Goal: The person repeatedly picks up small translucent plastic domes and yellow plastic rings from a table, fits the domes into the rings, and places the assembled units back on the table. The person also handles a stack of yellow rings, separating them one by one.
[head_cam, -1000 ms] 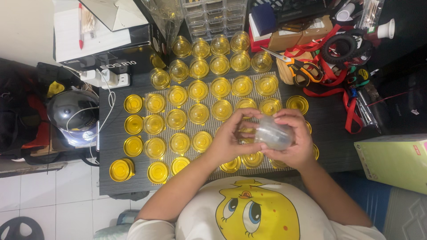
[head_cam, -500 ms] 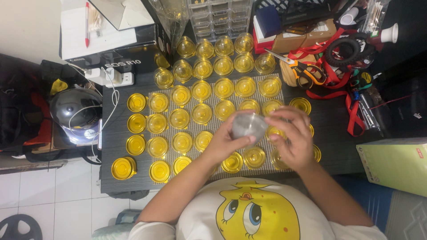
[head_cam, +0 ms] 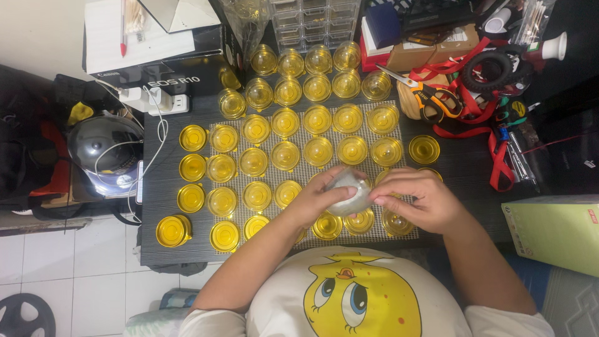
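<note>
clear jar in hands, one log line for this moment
hands: left hand and right hand both grip clear jar | position: above mesh mat | around: yellow-lidded jars

White tee point(head_cam: 349, 306) w/ yellow cartoon bird print, short sleeves.

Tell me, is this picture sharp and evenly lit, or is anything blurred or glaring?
Head view: mostly sharp and evenly lit from above; the clear jar between the left hand and right hand looks a little soft; small bright glints sit on the yellow jars; the helmet shows strong glare; the right edge beside the black table falls dark.
</note>
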